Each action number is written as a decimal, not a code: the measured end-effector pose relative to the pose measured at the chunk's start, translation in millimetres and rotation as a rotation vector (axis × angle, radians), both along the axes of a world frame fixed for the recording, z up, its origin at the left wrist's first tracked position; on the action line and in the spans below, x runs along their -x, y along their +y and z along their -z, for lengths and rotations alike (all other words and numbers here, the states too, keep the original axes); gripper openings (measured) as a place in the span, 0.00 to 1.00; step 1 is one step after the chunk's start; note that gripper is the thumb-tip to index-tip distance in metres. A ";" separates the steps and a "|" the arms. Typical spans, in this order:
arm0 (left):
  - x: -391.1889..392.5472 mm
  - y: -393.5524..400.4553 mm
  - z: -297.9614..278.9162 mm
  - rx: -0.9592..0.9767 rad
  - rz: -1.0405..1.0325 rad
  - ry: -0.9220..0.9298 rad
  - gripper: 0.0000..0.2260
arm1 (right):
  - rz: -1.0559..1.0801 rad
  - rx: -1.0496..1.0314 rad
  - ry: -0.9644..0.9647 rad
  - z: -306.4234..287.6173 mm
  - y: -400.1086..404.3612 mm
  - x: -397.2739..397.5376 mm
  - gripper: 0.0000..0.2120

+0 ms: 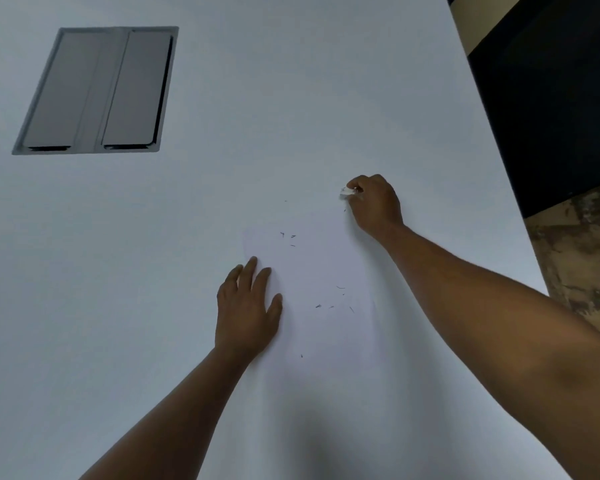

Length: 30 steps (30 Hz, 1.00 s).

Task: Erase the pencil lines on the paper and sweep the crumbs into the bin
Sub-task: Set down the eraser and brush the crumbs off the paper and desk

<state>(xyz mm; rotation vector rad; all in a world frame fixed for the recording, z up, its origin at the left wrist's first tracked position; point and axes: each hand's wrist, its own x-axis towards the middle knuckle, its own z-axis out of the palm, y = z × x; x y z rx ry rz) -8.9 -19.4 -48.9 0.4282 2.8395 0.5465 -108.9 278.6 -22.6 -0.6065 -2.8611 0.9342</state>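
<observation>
A white sheet of paper (312, 268) lies flat on the white table (257, 116), hard to tell apart from it. Dark eraser crumbs (329, 304) are scattered over the sheet, some near its far end and some near the middle right. My left hand (246, 313) presses flat on the paper's left edge, fingers spread. My right hand (374, 202) is beyond the paper's far right corner, with its fingers pinched on a small white eraser (347, 192) that touches the table. No pencil lines are clear to see. No bin is in view.
A grey metal cable hatch (97, 91) with two flaps is set into the table at the far left. The table's right edge (492, 140) runs diagonally, with a dark panel (551, 98) and mottled floor (582, 258) beyond it.
</observation>
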 end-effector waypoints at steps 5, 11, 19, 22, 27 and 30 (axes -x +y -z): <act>-0.3 -6.9 2.5 -0.004 0.070 0.030 0.28 | -0.057 -0.077 0.003 13.0 0.9 8.8 0.11; 0.3 -22.7 6.4 -0.022 0.125 0.124 0.24 | 0.060 -0.039 0.113 4.9 -15.9 -7.4 0.17; 25.4 -34.4 16.0 0.028 0.282 0.148 0.26 | -0.382 -0.255 0.027 10.5 -155.8 -88.8 0.26; 31.5 -37.5 21.7 0.061 0.345 0.111 0.28 | -0.452 -0.318 -0.128 19.1 -174.9 -92.1 0.31; 30.2 -38.8 25.8 0.059 0.332 0.160 0.26 | -0.388 -0.368 -0.318 25.8 -169.3 -88.5 0.29; 29.8 -38.7 27.0 0.070 0.336 0.177 0.26 | -0.131 -0.363 -0.394 29.8 -139.7 -102.5 0.31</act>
